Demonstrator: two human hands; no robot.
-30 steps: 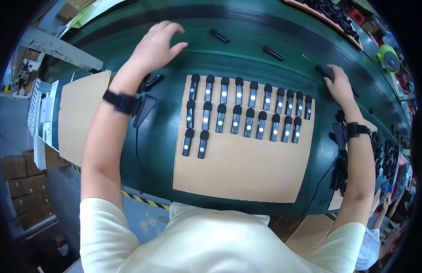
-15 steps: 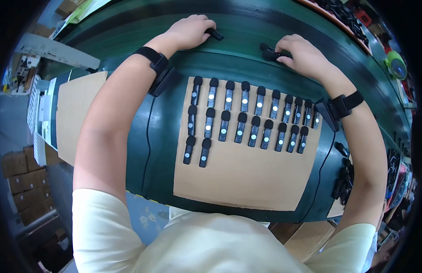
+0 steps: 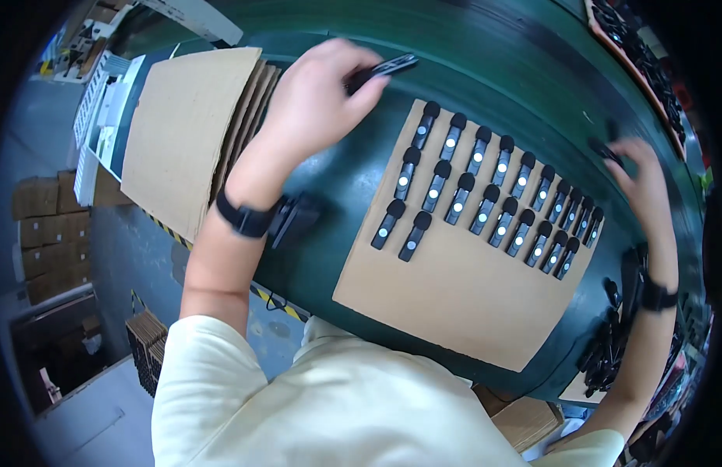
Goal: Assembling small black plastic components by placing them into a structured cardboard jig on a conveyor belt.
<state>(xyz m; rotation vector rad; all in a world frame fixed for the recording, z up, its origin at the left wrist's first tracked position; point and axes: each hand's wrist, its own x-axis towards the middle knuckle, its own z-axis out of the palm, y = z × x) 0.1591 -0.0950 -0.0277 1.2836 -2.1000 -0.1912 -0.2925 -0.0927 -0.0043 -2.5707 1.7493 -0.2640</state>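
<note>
I had my left grip (image 3: 320,97) closed on a black device (image 3: 397,65), my right grip (image 3: 644,165) pinching a blurred microphone (image 3: 603,149).

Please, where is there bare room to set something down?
Bare: the cardboard sheet below its black microphones; also the green table between the sheet and the left wrist device. Crowded: the sheet's upper part, and right of it, where a black pile lies.

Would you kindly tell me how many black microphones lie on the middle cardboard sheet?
21 microphones lie on the middle cardboard sheet: 10 in the far row, 9 in the middle row and 2 at the left of the near row. None there looks hidden.
</note>
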